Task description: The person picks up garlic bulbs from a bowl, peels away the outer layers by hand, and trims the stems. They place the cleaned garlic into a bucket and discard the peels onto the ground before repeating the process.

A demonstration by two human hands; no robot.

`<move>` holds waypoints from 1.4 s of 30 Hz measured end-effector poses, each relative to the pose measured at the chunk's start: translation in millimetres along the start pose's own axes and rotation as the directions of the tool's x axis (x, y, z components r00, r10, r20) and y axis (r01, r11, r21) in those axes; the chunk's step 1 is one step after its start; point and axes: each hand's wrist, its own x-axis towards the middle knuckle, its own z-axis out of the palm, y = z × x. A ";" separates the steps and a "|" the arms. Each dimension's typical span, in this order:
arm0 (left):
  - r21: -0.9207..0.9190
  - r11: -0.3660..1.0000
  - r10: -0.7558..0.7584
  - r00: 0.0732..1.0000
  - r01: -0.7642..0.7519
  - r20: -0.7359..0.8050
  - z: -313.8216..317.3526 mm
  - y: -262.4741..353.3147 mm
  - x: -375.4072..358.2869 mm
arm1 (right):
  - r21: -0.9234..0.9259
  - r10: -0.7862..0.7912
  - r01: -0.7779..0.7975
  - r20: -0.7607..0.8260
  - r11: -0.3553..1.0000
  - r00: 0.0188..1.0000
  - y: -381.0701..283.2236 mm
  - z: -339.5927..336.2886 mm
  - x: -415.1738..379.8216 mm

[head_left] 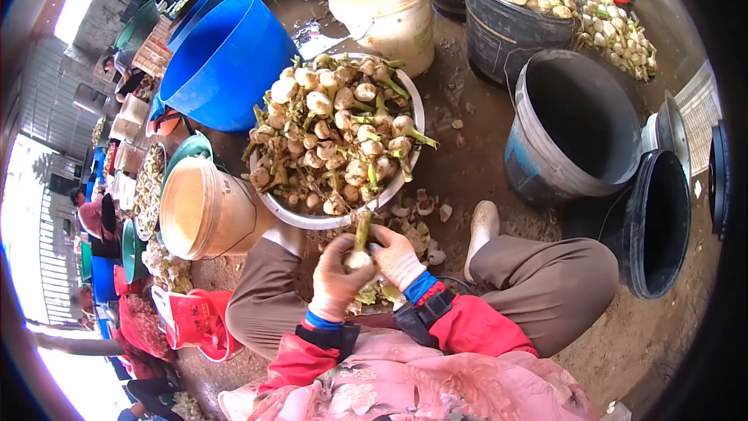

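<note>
Between my hands is a pale bulb (358,260) with a green stem standing up from it. My left hand (336,277), in a light glove, has its fingers wrapped round the bulb's left side. On the right side, my right hand (395,256) is closed with its fingertips at the bulb and stem; whether it also holds a tool is hidden. Just beyond my hands, a white basin (418,121) is heaped with stemmed bulbs (335,132). Bulb scraps and peelings (378,294) lie beneath and beside my hands.
A blue tub (226,62), cream bucket (389,15) and orange-tinted bucket (206,210) surround the basin. On the right stand a grey bucket (573,125), a black bucket (658,222) and a full black tub (514,35). A red bag (195,318) lies left; people are farther left.
</note>
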 end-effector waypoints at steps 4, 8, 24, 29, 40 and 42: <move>-0.950 0.106 -0.403 0.886 0.293 0.228 -5.6 3.0 0.6 | 0.135 -0.146 0.134 0.086 0.982 0.986 -21.5 -6.2 -10.6; -0.954 -0.079 -0.508 0.812 0.288 0.287 -7.3 -29.9 1.7 | 0.212 -0.252 0.221 0.132 0.952 0.959 -4.7 -1.0 -6.9; -0.632 0.432 -0.422 0.764 0.643 0.488 -25.9 1.6 4.5 | 0.515 -0.023 -0.062 0.159 0.855 0.987 -10.5 -11.1 -10.0; -0.626 0.666 -0.459 0.884 0.407 0.086 -31.4 -20.9 30.3 | 0.552 -0.066 -0.140 0.337 0.822 0.939 -31.2 -14.5 -15.6; 0.377 0.926 -0.085 0.987 0.026 0.139 -41.3 38.8 22.1 | 0.177 -0.069 0.043 0.146 0.983 0.987 -20.7 5.1 -12.3; 0.203 0.963 -0.217 0.956 0.176 0.198 -42.1 26.5 23.3 | 0.134 -0.098 0.081 0.121 0.988 0.988 -8.3 2.7 -7.7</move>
